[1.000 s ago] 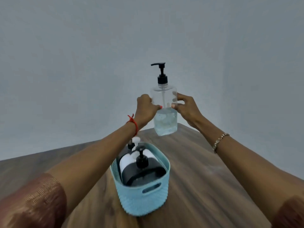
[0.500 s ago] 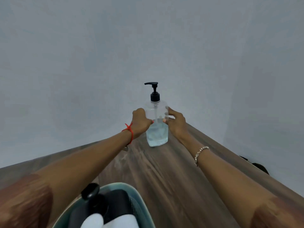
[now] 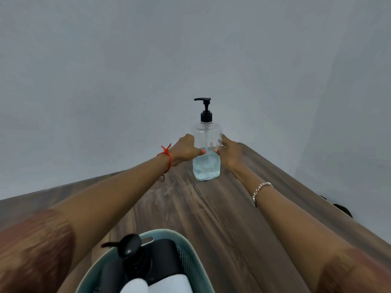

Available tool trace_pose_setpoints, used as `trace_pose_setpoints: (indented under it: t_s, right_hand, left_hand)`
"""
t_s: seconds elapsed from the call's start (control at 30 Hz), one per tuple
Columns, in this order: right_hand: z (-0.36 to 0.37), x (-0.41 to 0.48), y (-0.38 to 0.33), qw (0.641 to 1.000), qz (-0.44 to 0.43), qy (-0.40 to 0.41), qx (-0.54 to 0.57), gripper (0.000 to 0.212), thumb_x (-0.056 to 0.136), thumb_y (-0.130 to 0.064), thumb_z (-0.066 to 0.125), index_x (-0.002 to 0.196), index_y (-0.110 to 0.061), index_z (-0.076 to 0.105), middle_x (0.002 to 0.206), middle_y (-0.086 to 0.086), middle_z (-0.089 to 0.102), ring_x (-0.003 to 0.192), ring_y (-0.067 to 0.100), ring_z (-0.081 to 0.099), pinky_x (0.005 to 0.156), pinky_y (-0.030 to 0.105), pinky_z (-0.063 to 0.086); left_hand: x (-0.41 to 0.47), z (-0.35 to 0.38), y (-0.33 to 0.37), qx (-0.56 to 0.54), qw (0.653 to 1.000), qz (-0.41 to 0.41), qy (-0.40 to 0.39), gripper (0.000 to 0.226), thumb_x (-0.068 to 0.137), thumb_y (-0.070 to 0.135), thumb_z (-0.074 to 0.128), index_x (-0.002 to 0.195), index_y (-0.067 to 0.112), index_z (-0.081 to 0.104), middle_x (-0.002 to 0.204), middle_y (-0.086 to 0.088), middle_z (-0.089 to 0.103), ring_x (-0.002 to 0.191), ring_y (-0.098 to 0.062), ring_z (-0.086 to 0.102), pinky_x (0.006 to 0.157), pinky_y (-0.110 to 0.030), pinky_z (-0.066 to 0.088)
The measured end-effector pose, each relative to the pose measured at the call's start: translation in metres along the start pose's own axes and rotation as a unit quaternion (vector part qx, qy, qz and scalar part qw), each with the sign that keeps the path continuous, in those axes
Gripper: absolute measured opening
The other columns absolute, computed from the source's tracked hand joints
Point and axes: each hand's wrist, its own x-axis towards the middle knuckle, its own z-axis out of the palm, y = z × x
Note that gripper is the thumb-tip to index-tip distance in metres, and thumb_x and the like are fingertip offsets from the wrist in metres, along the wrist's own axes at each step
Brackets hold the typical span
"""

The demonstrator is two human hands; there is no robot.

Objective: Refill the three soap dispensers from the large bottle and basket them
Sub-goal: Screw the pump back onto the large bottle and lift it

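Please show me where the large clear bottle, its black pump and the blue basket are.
large clear bottle [image 3: 206,168], head view, on the liquid-filled lower body
black pump [image 3: 206,116], head view, on the screw collar
blue basket [image 3: 167,232], head view, on the far rim

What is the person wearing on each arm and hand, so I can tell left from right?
The left hand has a knotted red thread at its wrist; the right hand has a pale metal chain bracelet. Both thumbnails carry orange-pink polish. Forearms are bare; the left sleeve and right sleeve are short, rust-brown, finely ribbed.
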Motion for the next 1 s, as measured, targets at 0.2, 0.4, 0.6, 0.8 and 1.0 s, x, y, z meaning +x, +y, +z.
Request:
trace_pose_setpoints:
  t_s: [0.2, 0.4, 0.6, 0.8, 1.0]
  right_hand:
    - [0.001, -0.056, -0.008, 0.994, 0.057, -0.079, -0.057, 0.027, 0.092, -0.029, 0.055, 0.102, -0.005, 0.062, 0.102, 0.008, 0.064, 0.095, 0.019, 0.059, 0.081, 0.025, 0.046]
    - [-0.011, -0.191, -0.041, 0.985, 0.076, -0.123, 0.096, 0.048, 0.089, -0.034, 0.055, 0.130, -0.011, 0.050, 0.128, -0.004, 0.053, 0.117, 0.010, 0.049, 0.107, 0.034, 0.037]
    - [-0.006, -0.285, -0.050, 0.944, 0.158, -0.194, 0.215, 0.037, 0.089, -0.036, 0.050, 0.116, -0.014, 0.063, 0.110, 0.005, 0.070, 0.095, 0.018, 0.068, 0.081, 0.031, 0.050]
    - [0.008, -0.314, -0.061, 0.913, 0.232, -0.153, 0.300, 0.025, 0.090, -0.019, 0.045, 0.099, -0.005, 0.064, 0.091, 0.015, 0.069, 0.077, 0.026, 0.063, 0.075, 0.037, 0.049]
    - [0.028, -0.328, -0.078, 0.929, 0.208, -0.089, 0.293, 0.019, 0.086, -0.012, 0.043, 0.093, -0.003, 0.058, 0.074, 0.012, 0.061, 0.064, 0.023, 0.056, 0.063, 0.034, 0.047]
  left_hand:
    - [-0.054, -0.025, -0.002, -0.056, 0.994, -0.077, -0.056, 0.070, 0.095, 0.035, 0.050, 0.146, 0.001, 0.016, 0.152, -0.009, 0.025, 0.137, -0.023, 0.030, 0.107, -0.028, 0.030]
    - [-0.168, -0.053, -0.038, -0.247, 0.962, -0.081, 0.080, 0.014, 0.094, 0.032, 0.051, 0.093, 0.018, 0.052, 0.095, -0.002, 0.048, 0.092, -0.015, 0.043, 0.078, -0.026, 0.038]
    - [-0.291, -0.010, -0.076, -0.317, 0.905, -0.123, 0.255, 0.032, 0.093, 0.024, 0.052, 0.116, 0.002, 0.052, 0.122, -0.013, 0.058, 0.106, -0.025, 0.056, 0.085, -0.037, 0.046]
    - [-0.339, 0.044, -0.076, -0.384, 0.901, -0.097, 0.178, 0.044, 0.088, 0.022, 0.046, 0.131, 0.021, 0.047, 0.126, -0.001, 0.060, 0.115, -0.021, 0.057, 0.100, -0.044, 0.046]
    - [-0.357, 0.025, -0.074, -0.407, 0.890, -0.066, 0.195, 0.040, 0.083, -0.012, 0.031, 0.115, -0.006, 0.054, 0.109, -0.023, 0.063, 0.089, -0.028, 0.063, 0.055, -0.024, 0.056]
